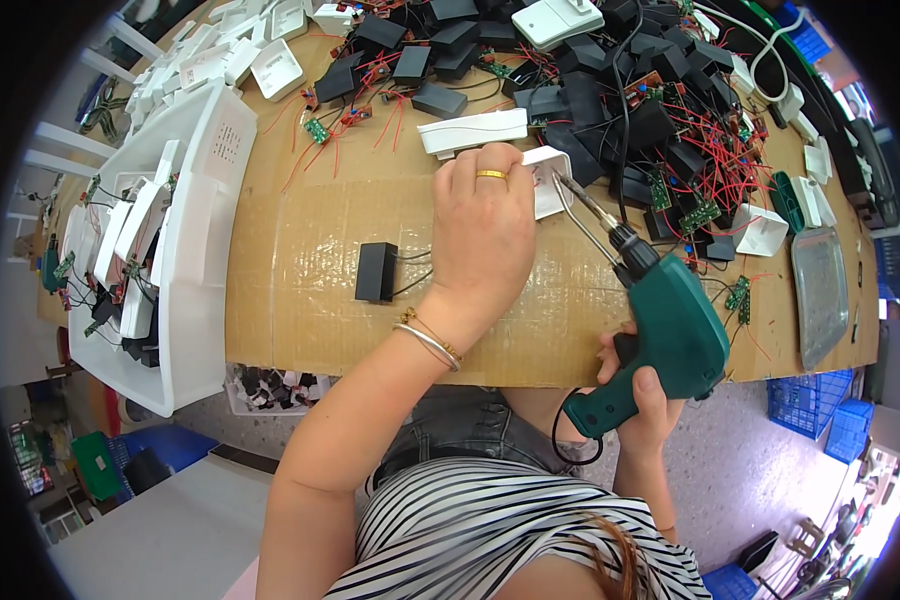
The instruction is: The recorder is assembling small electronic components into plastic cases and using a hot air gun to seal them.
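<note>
My right hand (pixel 645 395) grips the handle of a green soldering gun (pixel 678 318), a finger at its black trigger. Its hot tip and thin metal feed tube point up and left, reaching a white plastic housing (pixel 549 183). My left hand (pixel 485 210), back upward, is closed on that housing; the fingertips are hidden behind it. Left of my wrist lies a black rectangular box (pixel 375 271), its dark wires running under my left hand. Just beyond my fingers sits a long white plastic cover (pixel 472 132).
Black boxes with red wires and small green circuit boards (pixel 700 217) are heaped at the far right. A white bin (pixel 198 240) with parts stands at the left. White shells (pixel 275 70) pile up behind it. A clear tray (pixel 818 298) lies by the right edge.
</note>
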A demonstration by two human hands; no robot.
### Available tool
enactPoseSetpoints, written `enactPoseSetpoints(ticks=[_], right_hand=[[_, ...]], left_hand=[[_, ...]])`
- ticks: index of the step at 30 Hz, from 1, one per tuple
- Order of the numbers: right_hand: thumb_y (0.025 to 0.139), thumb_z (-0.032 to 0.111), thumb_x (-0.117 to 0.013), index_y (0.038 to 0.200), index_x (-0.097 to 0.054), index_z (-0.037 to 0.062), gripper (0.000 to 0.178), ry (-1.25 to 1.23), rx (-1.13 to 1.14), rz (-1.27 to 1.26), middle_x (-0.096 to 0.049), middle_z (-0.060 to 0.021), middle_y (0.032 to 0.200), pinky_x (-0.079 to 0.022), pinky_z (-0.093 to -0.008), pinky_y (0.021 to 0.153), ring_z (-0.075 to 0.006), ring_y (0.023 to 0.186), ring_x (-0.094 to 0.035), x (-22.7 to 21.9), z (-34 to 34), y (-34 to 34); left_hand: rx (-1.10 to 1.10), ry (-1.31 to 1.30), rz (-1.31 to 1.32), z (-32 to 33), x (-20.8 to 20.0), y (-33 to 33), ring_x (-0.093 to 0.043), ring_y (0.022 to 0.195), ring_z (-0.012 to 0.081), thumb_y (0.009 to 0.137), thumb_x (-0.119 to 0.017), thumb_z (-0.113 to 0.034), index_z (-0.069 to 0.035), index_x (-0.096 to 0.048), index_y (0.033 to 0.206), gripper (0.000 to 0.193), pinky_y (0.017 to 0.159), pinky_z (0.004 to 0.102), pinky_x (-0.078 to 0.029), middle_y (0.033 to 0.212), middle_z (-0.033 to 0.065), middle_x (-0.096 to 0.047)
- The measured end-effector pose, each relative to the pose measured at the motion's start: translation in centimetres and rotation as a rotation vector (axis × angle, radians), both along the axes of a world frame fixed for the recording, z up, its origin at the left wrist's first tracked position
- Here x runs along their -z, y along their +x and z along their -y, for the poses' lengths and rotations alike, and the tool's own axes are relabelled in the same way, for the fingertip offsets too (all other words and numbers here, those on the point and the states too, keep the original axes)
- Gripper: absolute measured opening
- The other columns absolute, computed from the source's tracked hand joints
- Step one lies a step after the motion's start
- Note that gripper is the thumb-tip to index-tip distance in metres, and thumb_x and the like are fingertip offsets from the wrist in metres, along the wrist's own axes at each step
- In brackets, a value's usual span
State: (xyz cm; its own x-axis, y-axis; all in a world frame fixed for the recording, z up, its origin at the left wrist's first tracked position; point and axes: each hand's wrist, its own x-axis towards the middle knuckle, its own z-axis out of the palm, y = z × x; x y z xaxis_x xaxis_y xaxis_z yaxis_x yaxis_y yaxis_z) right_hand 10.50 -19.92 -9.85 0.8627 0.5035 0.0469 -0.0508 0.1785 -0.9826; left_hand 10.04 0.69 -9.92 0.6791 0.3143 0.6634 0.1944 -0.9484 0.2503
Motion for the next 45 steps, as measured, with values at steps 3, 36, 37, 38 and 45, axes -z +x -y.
enactPoseSetpoints(ticks=[3, 36, 37, 38, 45], right_hand=[[0.077, 0.032, -0.055, 0.110, -0.044, -0.0090, 0.053, 0.054, 0.015, -0.030, -0.055, -0.0217, 0.092, -0.044, -0.0330, 0.070, -0.0174, 0.063, -0.054, 0.3, 0.8, -0.5], [0.079, 0.030, -0.055, 0.111, -0.044, -0.0064, 0.050, 0.380, -0.043, -0.014, -0.054, -0.0165, 0.096, -0.044, -0.0279, 0.067, -0.0159, 0.070, -0.051, 2.9, 1.8, 0.0], [0.079, 0.030, -0.055, 0.111, -0.044, -0.0062, 0.050, 0.379, -0.056, -0.018, -0.054, -0.0164, 0.096, -0.043, -0.0280, 0.068, -0.0159, 0.070, -0.051, 2.6, 1.6, 0.0], [0.079, 0.030, -0.054, 0.111, -0.044, -0.0061, 0.049, 0.372, -0.056, -0.019, -0.054, -0.0163, 0.096, -0.043, -0.0280, 0.068, -0.0159, 0.070, -0.051, 2.5, 1.6, -0.1], [0.078, 0.030, -0.055, 0.112, -0.044, -0.0059, 0.050, 0.316, -0.024, 0.024, -0.055, -0.0165, 0.094, -0.043, -0.0251, 0.062, -0.0147, 0.069, -0.052, 2.0, 1.1, -0.2]], left_hand=[[0.001, 0.008, 0.001, -0.1, 0.0, 0.0, -0.048, 0.085, 0.0278, 0.073, -0.059, -0.006, 0.000, -0.053, 0.077, 0.009, 0.073, 0.0385, -0.037, 0.090, 0.0099, -0.052], [-0.532, -0.199, 0.076, -16.4, -15.8, -15.6, -0.059, 0.088, 0.0245, 0.062, -0.075, -0.035, 0.004, -0.051, 0.112, 0.067, 0.078, 0.0330, -0.046, 0.103, 0.0198, -0.059], [-0.616, -0.283, 0.053, -18.9, -16.6, -17.3, -0.059, 0.088, 0.0257, 0.063, -0.074, -0.036, 0.003, -0.052, 0.112, 0.067, 0.078, 0.0338, -0.046, 0.101, 0.0189, -0.059], [-0.687, -0.374, 0.028, -20.7, -16.8, -18.5, -0.059, 0.089, 0.0270, 0.063, -0.073, -0.037, 0.003, -0.052, 0.111, 0.066, 0.077, 0.0346, -0.046, 0.100, 0.0181, -0.059], [-0.455, 0.152, -0.072, -18.0, -13.9, -11.3, -0.055, 0.096, 0.0315, 0.074, -0.065, -0.036, 0.000, -0.059, 0.100, 0.046, 0.078, 0.0386, -0.045, 0.101, 0.0185, -0.058]])
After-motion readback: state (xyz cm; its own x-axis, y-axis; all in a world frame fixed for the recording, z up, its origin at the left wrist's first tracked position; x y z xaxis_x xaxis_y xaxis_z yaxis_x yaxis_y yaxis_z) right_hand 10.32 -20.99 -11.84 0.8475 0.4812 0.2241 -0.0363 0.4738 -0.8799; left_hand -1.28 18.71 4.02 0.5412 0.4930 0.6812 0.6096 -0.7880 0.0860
